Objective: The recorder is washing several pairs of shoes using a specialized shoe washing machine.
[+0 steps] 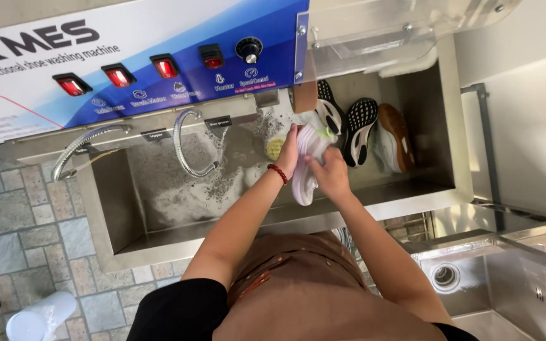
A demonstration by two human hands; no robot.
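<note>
A steel trough [115, 221] fills the middle, foamy water pooled at its left. Above it, at 11 o'clock, runs a blue and white panel [127, 57] with red switches and a black dial. At 2 o'clock of the hands, three shoes [361, 126] stand on edge in the trough's right end. A second sink [475, 278] sits at 4 o'clock. Two hoses [184, 145] curve down at 9 o'clock. At centre, a white shoe [308, 170] is held over the trough. The left hand [289, 151], red bracelet [277, 173] at its wrist, grips its upper part; the right hand [330, 173] clasps its side.
</note>
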